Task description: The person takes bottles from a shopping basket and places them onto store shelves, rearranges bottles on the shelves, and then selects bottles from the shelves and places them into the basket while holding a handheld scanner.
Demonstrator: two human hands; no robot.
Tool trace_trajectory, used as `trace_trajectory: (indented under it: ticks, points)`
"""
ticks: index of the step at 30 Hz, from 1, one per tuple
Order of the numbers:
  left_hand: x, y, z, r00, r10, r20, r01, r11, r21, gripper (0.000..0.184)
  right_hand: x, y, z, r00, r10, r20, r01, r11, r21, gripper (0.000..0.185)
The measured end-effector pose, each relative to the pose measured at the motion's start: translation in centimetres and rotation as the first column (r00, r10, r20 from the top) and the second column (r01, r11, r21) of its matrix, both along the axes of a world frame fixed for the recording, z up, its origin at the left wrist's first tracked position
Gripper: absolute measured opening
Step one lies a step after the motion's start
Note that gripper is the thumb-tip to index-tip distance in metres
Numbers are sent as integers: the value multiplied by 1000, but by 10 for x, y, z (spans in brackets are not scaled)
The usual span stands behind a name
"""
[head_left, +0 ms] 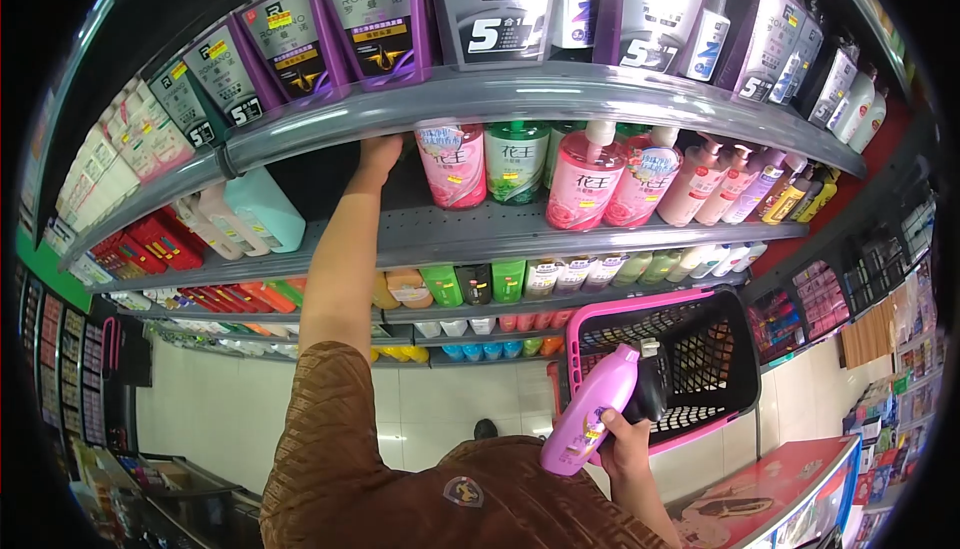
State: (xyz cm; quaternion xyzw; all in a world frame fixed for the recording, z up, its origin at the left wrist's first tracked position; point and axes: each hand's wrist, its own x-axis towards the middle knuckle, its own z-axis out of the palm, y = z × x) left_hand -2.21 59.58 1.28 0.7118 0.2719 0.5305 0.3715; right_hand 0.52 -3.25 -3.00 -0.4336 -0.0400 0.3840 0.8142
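My left arm stretches up to the shelf, and my left hand (pixel 378 157) is partly under the upper shelf's lip, its fingers hidden. Just right of it stands a pink pump bottle (pixel 451 167) with a flowered label. Low on the right, my right hand (pixel 627 446) is closed round a purple shampoo bottle (pixel 592 404), tilted, with its cap upward. A black bottle (pixel 650 384) is right behind it; I cannot tell whether the same hand holds it too.
A black shopping basket with a pink rim (pixel 662 299) is beside the right hand. Green pump bottles (pixel 516 164) and more pink ones (pixel 585 184) share the shelf. Large purple-and-grey boxes (pixel 375 19) line the shelf above. A pale blue bottle (pixel 265 211) stands left of my arm.
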Motion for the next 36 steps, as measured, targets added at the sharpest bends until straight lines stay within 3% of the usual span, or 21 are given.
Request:
trace_trajectory:
  ticks: [2,4,7,10,12,14,18,23,25,29,36]
  points:
    - [-8,19,-10,990,-18,-137,37,990,137,50,0,-4,-6,1000,1,-4,-1,1000,-25,60]
    - [-19,3,-10,986,21,-164,-2,994,111,57,1,-4,-3,1000,6,-17,-6,999,-40,61]
    - [-56,-65,25,996,65,-53,-70,992,-107,78,1,0,-7,997,-24,73,25,1000,-14,56]
    - [-97,-99,28,982,88,-169,-114,983,-147,81,2,7,4,998,15,68,-16,1000,16,55]
    - [-114,-121,28,989,57,-134,-82,978,-191,74,5,6,-2,997,29,77,-30,999,10,55]
    - [-123,-140,24,990,-129,-49,117,972,-203,68,7,6,-8,996,36,82,-36,999,2,56]
    - [-105,-180,19,977,-210,24,211,955,-208,63,9,2,-6,995,98,28,-98,995,1,58]
    - [-62,-203,16,992,-82,-95,72,992,-105,70,19,-5,-5,993,102,63,-103,995,10,58]
    - [-45,-218,22,977,-209,38,212,962,-170,75,19,-8,-3,995,87,56,-89,996,29,58]
    - [-15,-242,24,989,-129,69,135,986,-96,79,23,-16,2,997,67,44,-68,997,29,57]
    - [22,-263,20,963,-183,195,231,937,-263,75,31,-21,0,996,85,9,-85,996,-14,54]
